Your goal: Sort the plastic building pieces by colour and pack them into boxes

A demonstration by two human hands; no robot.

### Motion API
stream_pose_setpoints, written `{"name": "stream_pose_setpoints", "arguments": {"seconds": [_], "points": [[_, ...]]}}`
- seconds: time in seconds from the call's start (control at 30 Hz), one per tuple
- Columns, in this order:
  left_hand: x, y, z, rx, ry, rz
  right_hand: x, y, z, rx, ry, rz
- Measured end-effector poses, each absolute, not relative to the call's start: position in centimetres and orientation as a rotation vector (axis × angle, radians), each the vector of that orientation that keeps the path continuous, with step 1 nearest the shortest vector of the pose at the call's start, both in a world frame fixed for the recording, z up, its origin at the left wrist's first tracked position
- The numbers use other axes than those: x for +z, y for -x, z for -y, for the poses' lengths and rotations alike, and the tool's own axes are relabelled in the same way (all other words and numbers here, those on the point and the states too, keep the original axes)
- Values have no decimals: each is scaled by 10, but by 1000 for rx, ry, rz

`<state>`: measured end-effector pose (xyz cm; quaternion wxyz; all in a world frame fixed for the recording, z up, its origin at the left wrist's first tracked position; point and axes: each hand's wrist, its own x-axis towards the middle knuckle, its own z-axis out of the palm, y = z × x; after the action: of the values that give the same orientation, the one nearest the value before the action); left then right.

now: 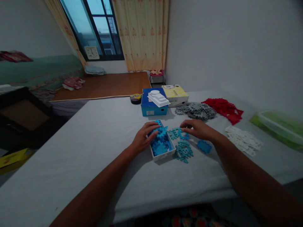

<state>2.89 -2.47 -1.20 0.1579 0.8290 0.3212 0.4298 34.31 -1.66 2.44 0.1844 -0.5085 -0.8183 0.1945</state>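
Note:
A white open box (163, 155) full of bright blue interlocking puzzle pieces (160, 147) stands on the cloth in front of me. My left hand (145, 136) rests at the box's left side, thumb and fingers apart, with the fingertips over the blue pieces inside. Right of the box, my right hand (196, 128) pinches the edge of a bright blue ring-like puzzle piece (183, 135) low over the table. Teal puzzle pieces (184, 150) lie in a loose pile beside the box. Below my right wrist is a flat blue piece (204, 146).
Farther back are a blue box (145, 108) with white pieces (158, 99) on top, a yellow-and-white box (176, 93) and a round tin (135, 99). Grey (197, 110), red (223, 108) and white pieces (243, 139) are heaped on the right, near a clear green container (281, 126).

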Motion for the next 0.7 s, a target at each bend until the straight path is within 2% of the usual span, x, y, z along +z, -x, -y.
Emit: {"name": "stream_pose_setpoints", "arguments": {"seconds": [0.17, 0.4, 0.6, 0.7], "points": [[-5, -15, 23, 1163, -2460, -832, 1, -351, 11, 425, 1634, 2366], [-9, -34, 28, 1070, -2580, -772, -17, -340, 8, 491, 1539, 2394], [-6, -4, 16, 1381, -2308, -1050, 7, -344, 10, 452, 1554, 2233], [-9, 6, 8, 1385, -2248, -1156, 31, -316, 20, 549, 1348, 2162]]}}
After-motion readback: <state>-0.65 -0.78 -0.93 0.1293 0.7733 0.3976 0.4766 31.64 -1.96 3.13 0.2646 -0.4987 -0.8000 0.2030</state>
